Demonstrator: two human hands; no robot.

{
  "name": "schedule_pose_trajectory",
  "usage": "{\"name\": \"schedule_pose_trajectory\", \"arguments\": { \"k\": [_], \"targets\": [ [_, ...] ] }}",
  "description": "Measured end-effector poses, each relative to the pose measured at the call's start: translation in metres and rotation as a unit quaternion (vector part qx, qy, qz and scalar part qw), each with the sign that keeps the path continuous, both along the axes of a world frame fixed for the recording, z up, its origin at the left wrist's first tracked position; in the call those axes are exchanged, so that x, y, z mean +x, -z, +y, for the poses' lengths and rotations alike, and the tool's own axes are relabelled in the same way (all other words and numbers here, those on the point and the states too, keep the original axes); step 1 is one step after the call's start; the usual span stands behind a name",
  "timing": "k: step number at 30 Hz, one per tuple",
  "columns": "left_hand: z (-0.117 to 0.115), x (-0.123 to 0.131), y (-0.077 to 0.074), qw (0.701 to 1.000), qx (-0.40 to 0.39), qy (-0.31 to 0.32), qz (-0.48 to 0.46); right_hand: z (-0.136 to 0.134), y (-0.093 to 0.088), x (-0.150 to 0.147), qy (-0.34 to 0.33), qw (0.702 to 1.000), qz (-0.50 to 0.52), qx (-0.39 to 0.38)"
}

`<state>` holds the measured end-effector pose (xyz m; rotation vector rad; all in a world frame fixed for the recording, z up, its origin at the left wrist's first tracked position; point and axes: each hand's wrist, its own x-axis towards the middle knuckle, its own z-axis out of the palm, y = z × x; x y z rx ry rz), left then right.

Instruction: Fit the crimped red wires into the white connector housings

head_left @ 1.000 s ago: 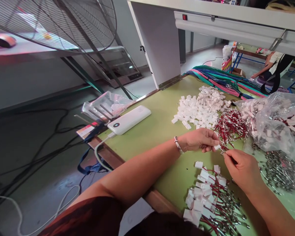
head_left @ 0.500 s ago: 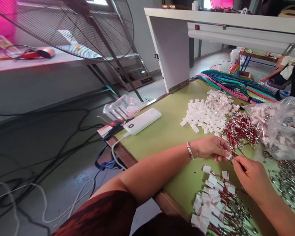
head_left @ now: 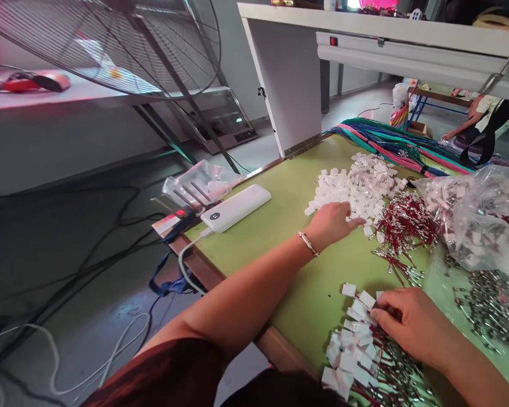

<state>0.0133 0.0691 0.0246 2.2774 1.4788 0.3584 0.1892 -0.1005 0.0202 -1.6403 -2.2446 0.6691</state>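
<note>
My left hand (head_left: 333,221) is over the near edge of a heap of small white plastic connector housings (head_left: 337,189). Its thumb sticks out to the right, apart from the fingers, whose tips are partly hidden; no held piece shows. My right hand (head_left: 411,316) is low over a row of white connectors with red wires (head_left: 356,342). Thumb and forefinger close at the row's upper end, with a white connector (head_left: 379,295) at the fingertips, mostly covered. Short red wires with metal terminals (head_left: 407,223) form a pile between and beyond the hands.
At right lie a clear plastic bag of white parts (head_left: 479,209) and a heap of metal-ended leads (head_left: 500,305). Bundled coloured cables (head_left: 390,144) cross the table's back. A white power bank (head_left: 237,208) with a cable sits at the left edge, near a large fan (head_left: 173,51).
My hands have parted. The left let go of the small white connector and moved up-left to the housing heap; the right came down to the row of wired connectors. The view shifted slightly.
</note>
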Motion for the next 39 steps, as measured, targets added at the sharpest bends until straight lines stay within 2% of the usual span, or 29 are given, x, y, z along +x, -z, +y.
{"name": "schedule_pose_trajectory", "arguments": {
  "k": [1,3,5,7,10,13,15,17,20,23,28,31,36,39],
  "targets": [
    [0.004,0.000,0.004,0.998,0.018,-0.016,0.049,0.001,-0.002,0.003,0.008,1.000,0.002,0.010],
    [0.006,0.001,0.012,0.993,0.025,-0.002,0.116,0.008,-0.001,0.015,0.066,0.996,-0.012,0.055],
    [0.005,0.004,0.018,0.990,0.026,0.024,0.137,0.018,0.006,0.030,0.142,0.983,-0.051,0.108],
    [0.003,0.006,0.021,0.991,0.029,0.042,0.122,0.029,0.017,0.040,0.180,0.968,-0.108,0.139],
    [0.004,0.002,0.020,0.995,0.018,0.075,0.067,0.037,0.034,0.045,0.176,0.956,-0.171,0.160],
    [0.007,-0.005,0.013,0.995,0.009,0.099,0.024,0.037,0.040,0.042,0.167,0.957,-0.158,0.175],
    [0.007,-0.007,0.008,0.995,-0.010,0.097,-0.016,0.036,0.037,0.040,0.175,0.961,-0.105,0.184],
    [0.004,-0.007,0.002,0.988,-0.061,0.104,-0.098,0.034,0.030,0.038,0.198,0.961,-0.032,0.188],
    [-0.007,0.000,0.000,0.942,-0.167,0.155,-0.246,0.030,0.020,0.032,0.227,0.959,0.076,0.148],
    [-0.016,0.008,0.004,0.890,-0.243,0.201,-0.330,0.026,0.014,0.025,0.217,0.961,0.116,0.125],
    [-0.017,0.014,0.011,0.844,-0.333,0.195,-0.372,0.023,0.014,0.022,0.186,0.960,0.050,0.204],
    [-0.016,0.013,0.010,0.832,-0.358,0.190,-0.379,0.023,0.016,0.024,0.167,0.958,0.012,0.231],
    [-0.017,0.012,0.004,0.831,-0.376,0.181,-0.367,0.023,0.018,0.025,0.134,0.959,-0.035,0.248],
    [-0.018,0.012,0.002,0.831,-0.381,0.176,-0.366,0.022,0.018,0.025,0.116,0.942,-0.106,0.297]
  ]
}}
